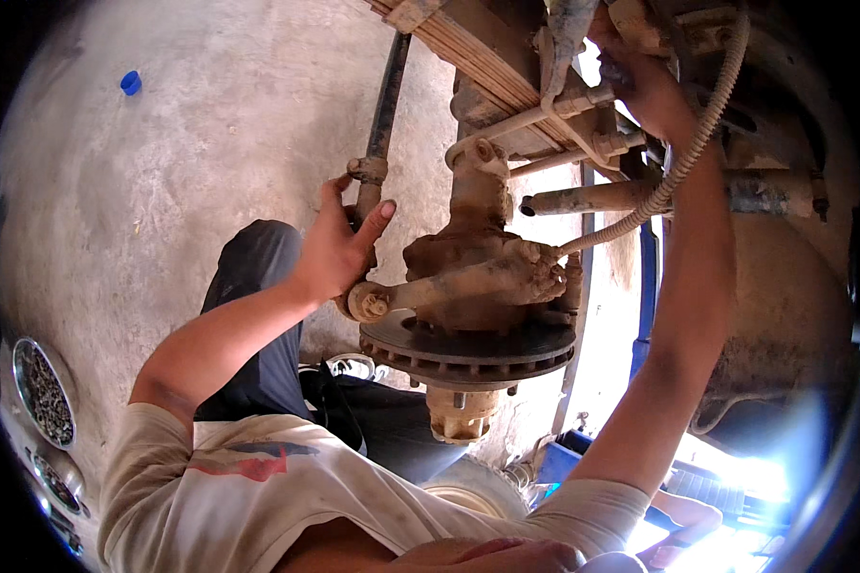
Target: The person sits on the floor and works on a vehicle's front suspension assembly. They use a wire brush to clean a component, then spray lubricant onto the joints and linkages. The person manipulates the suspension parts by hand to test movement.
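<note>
A dusty tie rod (388, 105) runs down to the steering arm (449, 286) of a wheel hub. My left hand (336, 246) is wrapped round the rod's lower end, below its clamp (367, 170), with the thumb on the right side. Under the steering knuckle (473, 196) sits a bare brake disc (468, 349), with the hub (462, 414) below it. My right hand (648, 91) reaches up beside the leaf spring (483, 57) and a metal link rod. Its fingers are dark and partly hidden among the parts, so their grip is unclear.
A ribbed hose (693, 153) curves past my right forearm. A shock absorber (592, 199) lies across behind it. Round metal trays (44, 392) of small parts stand at the left, and a blue cup (131, 83) is on the concrete floor. Another person's arm (683, 520) shows lower right.
</note>
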The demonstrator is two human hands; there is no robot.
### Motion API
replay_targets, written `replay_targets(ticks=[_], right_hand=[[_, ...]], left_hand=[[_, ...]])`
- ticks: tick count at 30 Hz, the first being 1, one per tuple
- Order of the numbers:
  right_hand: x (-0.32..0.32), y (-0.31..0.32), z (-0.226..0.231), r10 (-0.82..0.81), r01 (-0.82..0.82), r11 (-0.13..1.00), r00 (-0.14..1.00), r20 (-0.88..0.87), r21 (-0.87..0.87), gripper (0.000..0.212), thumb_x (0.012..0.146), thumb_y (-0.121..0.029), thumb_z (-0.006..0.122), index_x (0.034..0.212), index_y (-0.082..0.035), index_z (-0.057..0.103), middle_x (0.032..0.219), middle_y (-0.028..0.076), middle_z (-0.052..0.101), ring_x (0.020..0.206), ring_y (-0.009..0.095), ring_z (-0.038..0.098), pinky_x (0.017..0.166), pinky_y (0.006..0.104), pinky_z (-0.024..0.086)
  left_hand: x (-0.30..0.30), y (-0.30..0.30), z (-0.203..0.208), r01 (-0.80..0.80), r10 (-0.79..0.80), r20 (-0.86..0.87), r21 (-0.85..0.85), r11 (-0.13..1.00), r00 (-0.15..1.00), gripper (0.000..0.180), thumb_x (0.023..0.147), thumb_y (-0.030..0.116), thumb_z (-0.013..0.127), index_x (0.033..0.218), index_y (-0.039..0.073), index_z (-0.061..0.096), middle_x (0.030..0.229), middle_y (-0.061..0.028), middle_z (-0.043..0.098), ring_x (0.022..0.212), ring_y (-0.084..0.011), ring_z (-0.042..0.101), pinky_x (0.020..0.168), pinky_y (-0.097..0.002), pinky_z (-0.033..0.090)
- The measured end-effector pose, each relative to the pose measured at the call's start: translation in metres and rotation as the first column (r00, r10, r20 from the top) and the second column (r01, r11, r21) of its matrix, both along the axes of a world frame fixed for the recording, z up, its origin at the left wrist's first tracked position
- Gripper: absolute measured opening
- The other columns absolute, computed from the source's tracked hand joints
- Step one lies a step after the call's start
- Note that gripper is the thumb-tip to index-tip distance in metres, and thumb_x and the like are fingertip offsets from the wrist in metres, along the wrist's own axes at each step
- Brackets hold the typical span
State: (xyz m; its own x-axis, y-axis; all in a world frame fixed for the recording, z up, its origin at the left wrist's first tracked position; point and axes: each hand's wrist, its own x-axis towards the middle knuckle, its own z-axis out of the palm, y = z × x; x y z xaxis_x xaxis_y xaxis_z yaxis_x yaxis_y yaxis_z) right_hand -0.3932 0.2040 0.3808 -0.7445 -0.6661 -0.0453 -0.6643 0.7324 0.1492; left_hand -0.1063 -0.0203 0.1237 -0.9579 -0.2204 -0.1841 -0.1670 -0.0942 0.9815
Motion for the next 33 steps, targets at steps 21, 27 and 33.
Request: replay_targets(ticks=[21, 27, 33], right_hand=[[0.014, 0.069, -0.053, -0.128, 0.433, 0.304, 0.901, 0.414, -0.849, 0.042, 0.085, -0.013, 0.069, 0.122, 0.003, 0.057, 0.123, 0.010, 0.060, 0.111, 0.022, 0.055, 0.098, 0.0338, 0.040], [0.024, 0.056, -0.058, -0.257, 0.399, 0.459, 0.915, 0.312, -0.794, 0.044, 0.089, -0.016, 0.065, 0.126, 0.004, 0.055, 0.128, 0.012, 0.057, 0.114, 0.023, 0.054, 0.100, 0.0328, 0.039], [0.001, 0.076, -0.090, -0.069, 0.324, 0.306, 0.945, 0.318, -0.895, 0.045, 0.090, -0.021, 0.066, 0.127, 0.002, 0.055, 0.122, 0.014, 0.059, 0.107, 0.022, 0.057, 0.094, 0.0322, 0.045]], left_hand=[[-0.002, 0.004, -0.008, -0.019, 0.017, -0.055, -0.023, 1.000, 0.998, 0.078, 0.091, 0.047, 0.060, 0.133, -0.009, 0.026, 0.075, -0.0131, 0.059, 0.061, -0.0197, 0.059, 0.057, -0.0344, 0.046], [0.000, 0.001, -0.001, -0.023, 0.024, -0.010, 0.037, 0.999, 1.000, 0.074, 0.092, 0.043, 0.060, 0.133, -0.008, 0.026, 0.076, -0.0134, 0.060, 0.061, -0.0188, 0.059, 0.057, -0.0339, 0.046], [0.002, -0.003, 0.009, 0.001, -0.002, 0.058, 0.031, 1.000, 0.998, 0.075, 0.092, 0.044, 0.061, 0.133, -0.008, 0.026, 0.076, -0.0131, 0.060, 0.061, -0.0186, 0.059, 0.057, -0.0346, 0.046]])
